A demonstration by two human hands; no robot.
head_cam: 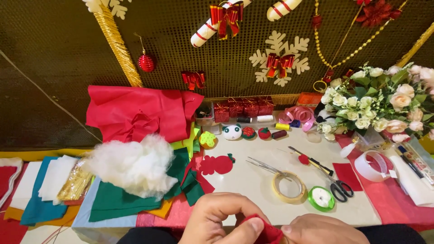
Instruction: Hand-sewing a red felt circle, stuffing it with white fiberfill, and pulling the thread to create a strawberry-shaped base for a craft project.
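At the bottom edge, my left hand (221, 221) and my right hand (323, 229) pinch a small piece of red felt (267, 231) between them, fingers closed on it. Most of the felt is hidden by my fingers. Just beyond my hands on the white table (253, 190) lie a beige tape roll (289, 186), a green ribbon spool (321, 198) and black-handled scissors (332, 180). A red felt cut-out with a green leaf (217, 164) lies ahead of my left hand.
White stuffing (133, 165) sits on stacked felt sheets at left, under folded red fabric (140, 113). Small felt figures (239, 132), thread spools, pink ribbon (300, 115), a clear tape roll (373, 166) and a flower bouquet (379, 101) fill the back and right. Ornaments hang on the mesh wall.
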